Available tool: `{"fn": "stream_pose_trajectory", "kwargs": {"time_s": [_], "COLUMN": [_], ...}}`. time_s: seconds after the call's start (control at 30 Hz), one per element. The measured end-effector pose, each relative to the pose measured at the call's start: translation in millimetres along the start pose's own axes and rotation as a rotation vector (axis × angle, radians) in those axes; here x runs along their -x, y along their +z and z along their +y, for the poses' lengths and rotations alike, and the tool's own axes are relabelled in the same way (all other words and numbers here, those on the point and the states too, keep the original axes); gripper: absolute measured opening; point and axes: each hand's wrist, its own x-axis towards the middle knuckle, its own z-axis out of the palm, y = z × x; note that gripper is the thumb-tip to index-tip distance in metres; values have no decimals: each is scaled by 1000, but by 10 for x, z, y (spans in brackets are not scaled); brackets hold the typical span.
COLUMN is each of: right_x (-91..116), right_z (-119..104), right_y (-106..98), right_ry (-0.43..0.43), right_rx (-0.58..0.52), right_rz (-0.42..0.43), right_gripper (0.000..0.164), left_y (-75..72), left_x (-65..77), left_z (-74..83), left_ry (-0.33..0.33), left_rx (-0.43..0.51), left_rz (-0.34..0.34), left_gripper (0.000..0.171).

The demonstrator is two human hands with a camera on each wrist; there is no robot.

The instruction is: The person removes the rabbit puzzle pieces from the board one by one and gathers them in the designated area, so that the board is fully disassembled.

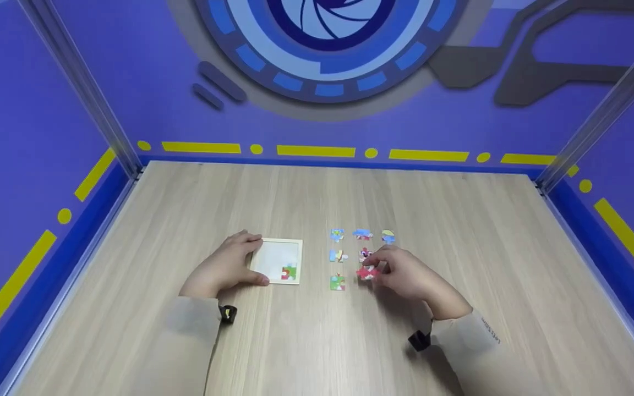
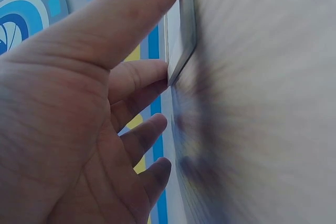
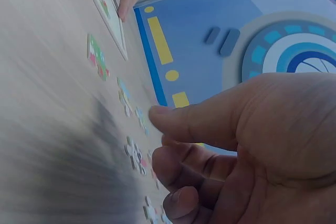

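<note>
My left hand [image 1: 229,263] grips the left side of a square puzzle tray [image 1: 301,247], thumb at the near edge and fingers at the far edge. In the tray's near right corner sits a green and red puzzle piece [image 1: 289,271]. My right hand [image 1: 405,273] pinches a red puzzle piece [image 1: 368,273] between thumb and fingers, close over the table; the fingers hide it in the right wrist view. Just beyond it lies a piece with a face print [image 1: 365,254], partly behind the fingers. A green piece [image 1: 338,283] lies to the left.
More loose pieces form rows between tray and right hand: a blue one [image 1: 337,235], a blue and red one [image 1: 362,234], a yellow and blue one [image 1: 388,236] and a blue and yellow one [image 1: 338,256]. Printed panels [image 1: 317,129] enclose the wooden table [image 1: 295,341].
</note>
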Motion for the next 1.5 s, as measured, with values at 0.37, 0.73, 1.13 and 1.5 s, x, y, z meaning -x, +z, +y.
{"fn": "stream_pose_trajectory", "kwargs": {"time_s": [0.37,0.73,1.13,1.5], "right_x": [-34,-68,-94,-77], "right_z": [25,35,50,44], "right_y": [86,143,149,144], "right_ry": [67,56,56,76], "right_rx": [63,128,154,130], "right_rz": [3,-1,-16,-18], "right_gripper": [25,26,28,29], "left_y": [2,-5,-7,4], "left_x": [-4,2,1,-4], "left_z": [-1,9,-5,-3], "left_ry": [1,-3,15,7], "left_rx": [-8,-13,-21,-26], "left_rz": [5,5,7,0], "left_gripper": [109,108,108,108]}}
